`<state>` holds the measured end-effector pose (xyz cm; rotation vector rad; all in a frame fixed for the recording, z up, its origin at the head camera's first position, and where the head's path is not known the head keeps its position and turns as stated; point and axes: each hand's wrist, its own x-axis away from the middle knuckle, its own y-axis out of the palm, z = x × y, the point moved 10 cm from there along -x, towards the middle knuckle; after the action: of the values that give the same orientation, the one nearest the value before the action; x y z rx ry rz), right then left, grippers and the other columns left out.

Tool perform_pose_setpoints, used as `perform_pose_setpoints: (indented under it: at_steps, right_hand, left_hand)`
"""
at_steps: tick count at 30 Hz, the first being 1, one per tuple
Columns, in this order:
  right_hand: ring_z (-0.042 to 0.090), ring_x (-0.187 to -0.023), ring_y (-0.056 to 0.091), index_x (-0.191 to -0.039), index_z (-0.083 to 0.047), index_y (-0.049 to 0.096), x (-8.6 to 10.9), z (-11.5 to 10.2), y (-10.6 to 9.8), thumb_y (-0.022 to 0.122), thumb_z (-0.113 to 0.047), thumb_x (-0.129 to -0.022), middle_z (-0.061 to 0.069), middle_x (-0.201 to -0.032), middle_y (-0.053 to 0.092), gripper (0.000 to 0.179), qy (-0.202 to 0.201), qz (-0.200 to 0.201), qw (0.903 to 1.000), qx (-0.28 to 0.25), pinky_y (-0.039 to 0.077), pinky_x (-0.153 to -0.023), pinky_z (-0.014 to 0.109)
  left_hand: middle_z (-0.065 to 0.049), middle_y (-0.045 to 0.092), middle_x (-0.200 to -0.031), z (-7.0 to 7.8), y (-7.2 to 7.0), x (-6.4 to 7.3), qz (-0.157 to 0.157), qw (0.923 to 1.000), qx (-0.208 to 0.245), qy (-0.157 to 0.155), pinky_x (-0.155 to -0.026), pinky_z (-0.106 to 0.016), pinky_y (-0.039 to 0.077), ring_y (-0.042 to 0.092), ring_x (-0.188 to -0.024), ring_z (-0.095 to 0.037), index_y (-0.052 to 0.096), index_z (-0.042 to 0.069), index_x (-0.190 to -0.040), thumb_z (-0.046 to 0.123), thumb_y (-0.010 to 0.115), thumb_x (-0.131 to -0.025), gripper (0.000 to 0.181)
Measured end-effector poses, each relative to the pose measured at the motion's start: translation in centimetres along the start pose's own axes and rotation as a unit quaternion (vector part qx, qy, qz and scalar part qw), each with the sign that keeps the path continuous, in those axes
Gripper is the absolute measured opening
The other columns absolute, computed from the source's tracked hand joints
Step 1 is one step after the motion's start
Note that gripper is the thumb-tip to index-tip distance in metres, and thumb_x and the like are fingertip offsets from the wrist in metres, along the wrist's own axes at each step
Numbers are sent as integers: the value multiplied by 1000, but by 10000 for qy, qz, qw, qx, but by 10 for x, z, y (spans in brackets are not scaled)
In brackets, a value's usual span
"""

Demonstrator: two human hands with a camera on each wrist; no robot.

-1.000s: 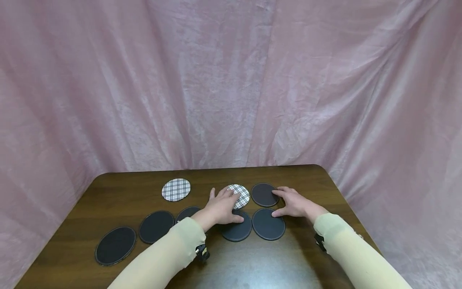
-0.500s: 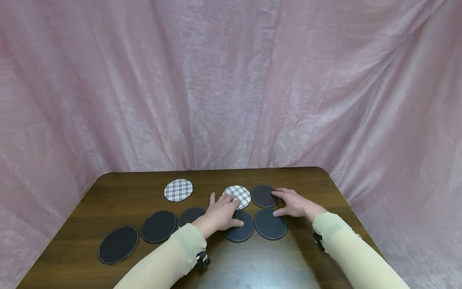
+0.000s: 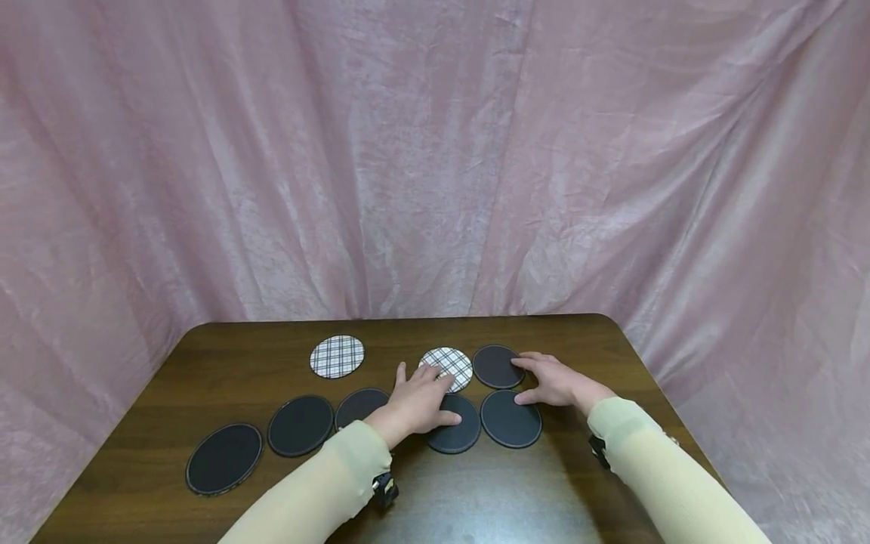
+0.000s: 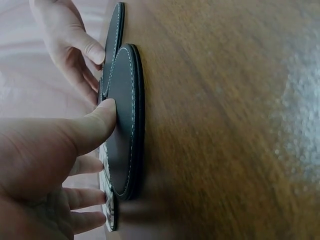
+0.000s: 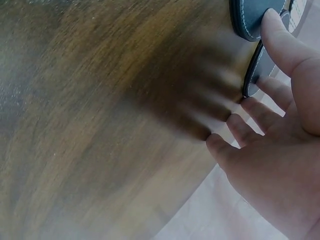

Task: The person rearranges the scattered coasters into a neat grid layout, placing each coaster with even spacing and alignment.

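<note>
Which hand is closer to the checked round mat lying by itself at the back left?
The left. The left hand is to the right of that checked mat, not touching it. The right hand is farther right, by the brown mat's right edge.

We are seeing the left hand (image 3: 414,397) drawing back slightly toward the near side of the partly covered checked coaster (image 3: 461,369), so more of that pattern is showing past the fingertips than a second ago. Just nearer us than the checked coaster, its thumb is reaching a little farther down over the black coaster (image 3: 451,440). Right of the checked coaster, the brown coaster (image 3: 495,368) is appearing slightly closer to it. Left of the checked coaster, we are glimpsing a bit more of the dark coaster (image 3: 355,406) past the sleeve (image 3: 319,480). Beyond the checked coaster, the far edge of the table (image 3: 401,332) is looking more level.
</note>
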<state>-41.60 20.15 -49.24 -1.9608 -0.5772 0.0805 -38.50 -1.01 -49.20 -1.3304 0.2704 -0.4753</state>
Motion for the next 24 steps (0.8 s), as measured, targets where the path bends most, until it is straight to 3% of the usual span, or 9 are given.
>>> perform_pose_setpoints:
  at_steps: [5,9,13,15,18,24]
  right_hand:
    - [58,-155,33,-160,3,52,1,-6,0,89,-29,-97,34,-168,38,80,17,-73,10000,-3,33,-122,71]
    - [61,-153,34,-158,3,55,-6,1,4,89,-34,-96,36,-167,38,80,-86,-26,9999,-92,34,-120,73]
    - [61,-147,41,-158,-2,56,-28,31,18,84,-51,-98,35,-163,43,82,-519,481,9975,54,41,-115,71]
    - [60,-146,43,-158,-4,57,-31,35,19,81,-59,-98,33,-162,46,86,-677,817,9942,148,44,-111,71]
    - [58,-148,42,-159,-4,57,-23,14,12,81,-57,-98,32,-161,48,84,-619,1092,9920,164,42,-113,72]
    - [55,-150,44,-157,1,58,1,-53,-1,85,-39,-99,31,-159,52,75,-534,1344,9881,524,36,-119,72]
  left_hand:
    - [-18,50,-166,-1,1,1,-40,10000,-53,-6,-126,-76,18,40,-158,-41,60,14,-159,54,83,-98,76]
    - [-18,51,-165,-4,2,2,-2,10000,25,11,-126,-75,19,40,-158,-41,61,14,-158,53,82,-98,75]
    - [-18,49,-167,-7,-1,5,109,9997,237,16,-126,-75,20,38,-159,-42,60,12,-159,52,82,-99,74]
    - [-19,48,-167,-9,-5,7,222,9994,273,20,-126,-75,20,37,-159,-43,60,12,-159,52,81,-100,74]
    - [-19,47,-169,-14,-15,14,376,9989,262,12,-126,-74,19,36,-160,-43,59,10,-159,53,80,-101,75]
    - [-19,48,-168,-30,-28,34,604,9978,258,-64,-126,-75,19,36,-160,-45,59,10,-159,52,79,-101,75]
